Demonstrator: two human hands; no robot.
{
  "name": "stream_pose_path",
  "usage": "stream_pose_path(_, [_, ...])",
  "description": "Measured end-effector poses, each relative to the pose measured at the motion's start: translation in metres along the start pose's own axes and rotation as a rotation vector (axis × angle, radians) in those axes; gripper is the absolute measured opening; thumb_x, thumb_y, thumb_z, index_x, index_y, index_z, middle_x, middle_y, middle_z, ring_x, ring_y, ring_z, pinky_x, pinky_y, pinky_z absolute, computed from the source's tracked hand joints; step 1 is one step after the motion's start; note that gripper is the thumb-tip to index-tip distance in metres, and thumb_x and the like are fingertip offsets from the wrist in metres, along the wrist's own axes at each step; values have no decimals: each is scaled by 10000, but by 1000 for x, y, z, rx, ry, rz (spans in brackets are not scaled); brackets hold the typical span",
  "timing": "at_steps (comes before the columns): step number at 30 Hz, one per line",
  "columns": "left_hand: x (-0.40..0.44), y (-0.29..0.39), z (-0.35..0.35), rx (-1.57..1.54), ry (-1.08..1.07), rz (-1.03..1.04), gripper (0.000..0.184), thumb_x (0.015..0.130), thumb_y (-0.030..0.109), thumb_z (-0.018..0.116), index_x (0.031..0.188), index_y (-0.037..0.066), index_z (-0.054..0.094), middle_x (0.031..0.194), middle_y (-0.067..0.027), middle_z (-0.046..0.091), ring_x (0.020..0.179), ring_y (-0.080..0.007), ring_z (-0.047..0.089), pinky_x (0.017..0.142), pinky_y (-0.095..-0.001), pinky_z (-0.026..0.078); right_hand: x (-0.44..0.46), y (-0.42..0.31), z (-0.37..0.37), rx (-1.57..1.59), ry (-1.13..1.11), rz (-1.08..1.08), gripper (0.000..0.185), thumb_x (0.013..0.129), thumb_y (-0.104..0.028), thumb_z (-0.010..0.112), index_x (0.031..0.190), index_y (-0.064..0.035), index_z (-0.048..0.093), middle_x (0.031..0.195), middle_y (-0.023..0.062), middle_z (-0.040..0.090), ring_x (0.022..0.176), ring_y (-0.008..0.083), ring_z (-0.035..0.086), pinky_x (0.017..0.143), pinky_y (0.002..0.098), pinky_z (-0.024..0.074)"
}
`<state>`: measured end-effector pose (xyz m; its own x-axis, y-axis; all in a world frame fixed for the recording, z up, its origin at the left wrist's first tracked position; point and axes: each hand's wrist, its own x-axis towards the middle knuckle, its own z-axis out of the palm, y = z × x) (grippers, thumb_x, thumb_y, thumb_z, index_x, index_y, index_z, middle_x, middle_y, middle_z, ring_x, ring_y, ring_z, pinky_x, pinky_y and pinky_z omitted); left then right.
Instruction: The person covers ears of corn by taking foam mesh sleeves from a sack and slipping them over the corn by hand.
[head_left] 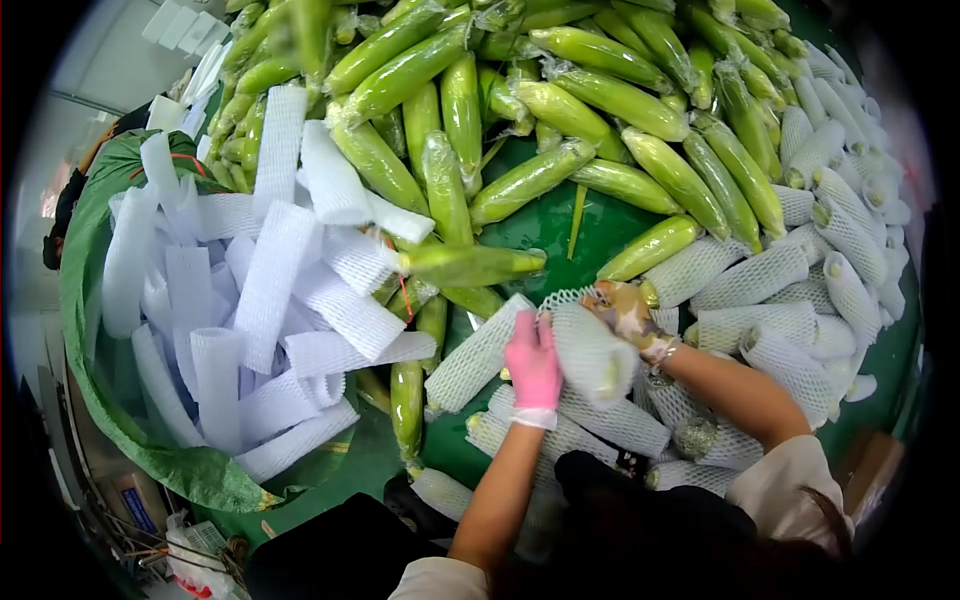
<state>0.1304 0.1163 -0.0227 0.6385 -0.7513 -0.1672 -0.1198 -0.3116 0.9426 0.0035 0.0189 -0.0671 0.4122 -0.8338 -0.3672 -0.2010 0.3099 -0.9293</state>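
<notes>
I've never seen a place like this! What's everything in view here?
Film-wrapped ears, apparently corn: many, green, heaped top and centre
Foam-sleeved ears: many, white mesh, right and lower centre
Foam-sleeved piece being handled: one, white, blurred, between the hands
Loose foam sleeves: many, white, in and spilling over the sack
Sack: one, green, left
Work surface: one, green, under the heaps
Cardboard box: one, brown, lower left
Plastic bag: one, whitish, bottom left
Shirt sleeves: two, off-white, bottom
Left hand: one, pink glove, centre
Right hand: one, stained tan glove, centre
</notes>
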Motion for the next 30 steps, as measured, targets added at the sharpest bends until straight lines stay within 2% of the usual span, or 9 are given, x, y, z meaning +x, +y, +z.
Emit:
stream_pose_path(3, [20, 6, 7, 717, -40, 119, 155, 875, 210, 547, 844, 59, 539, 739, -199, 619, 680, -409, 598, 591, -514, 447, 11, 12, -3, 524, -87, 249, 186, 889, -239, 582, 863, -55, 583, 772, 28, 570, 739, 130, 594, 618, 261, 468])
stream_pose_path(6, [43, -2, 15, 975, -145, 75, 144, 868, 215, 531, 898, 82, 576, 739, -148, 653, 683, -391, 628, 591, -479, 492, 16, 0, -10, -1029, 127, -823, 438, 746, -231, 623, 1146, -87, 517, 1082, 124, 570, 961, 282, 594, 804, 372, 469])
stream_pose_path(7, [45, 4, 12, 975, -300, 34, 202, 866, 253, 522, 993, 107, 581, 838, -138, 664, 787, -358, 635, 684, -458, 499, 17, -14, 0, -1038, -42, -207, 675, 687, -237, 668, 1292, -66, 425, 1199, 167, 515, 1093, 324, 523, 901, 390, 434])
stream_pose_path(11, [12, -9, -9, 1105, -646, 400, 562, 851, 461, 492, 1331, 172, 457, 1408, -68, 411, 1308, -246, 350, 1103, -407, 234, -34, -103, -21, -644, -553, -410, 991, 582, -233, 757, 1411, -14, 260, 1386, 213, 365, 1253, 319, 408, 1038, 399, 349])
stream_pose_path(14, [2, 5, -56, 343, -669, 243, 517, 842, 339, 570, 1304, 134, 463, 1267, -117, 520, 1154, -309, 496, 1012, -411, 364, -93, -156, -30, -772, -543, -222, 813, 568, -380, 788, 1225, -1, 493, 1011, 175, 633, 940, 303, 620, 836, 392, 496])
stream_pose_path(17, [52, 118, -104, 633, -188, 125, 462, 839, 251, 607, 1233, 50, 474, 1009, -146, 607, 894, -368, 593, 863, -434, 456, -138, -181, -42, -1147, -730, 13, 679, 601, -476, 766, 1066, -29, 553, 925, 156, 655, 845, 340, 633, 764, 398, 514])
stream_pose_path(20, [133, 103, -103, 680, 437, 300, 755, 838, 394, 602, 1328, -103, 316, 1317, -312, 411, 1217, -394, 440, 1001, -413, 381, -163, -65, -47, -1609, -771, -359, 423, 734, -372, 686, 975, -57, 537, 849, 145, 638, 790, 351, 628, 679, 403, 522])
stream_pose_path(27, [165, 115, -99, 384, 388, 157, 292, 796, 187, 545, 1026, 19, 479, 1016, -233, 600, 951, -418, 572, 780, -486, 455, -69, -183, -10, -609, -202, -587, 569, 776, -245, 664, 1215, -29, 371, 1073, 130, 539, 823, 243, 577, 709, 318, 500])
stream_pose_path(30, [90, 105, -102, -60, -231, 162, 564, 801, 172, 603, 1307, -17, 439, 1172, -119, 599, 1084, -191, 558, 975, -307, 412, -43, -199, -11, -118, -179, -526, 655, 794, -190, 655, 1318, -18, 301, 1168, 124, 496, 837, 197, 555, 723, 282, 491])
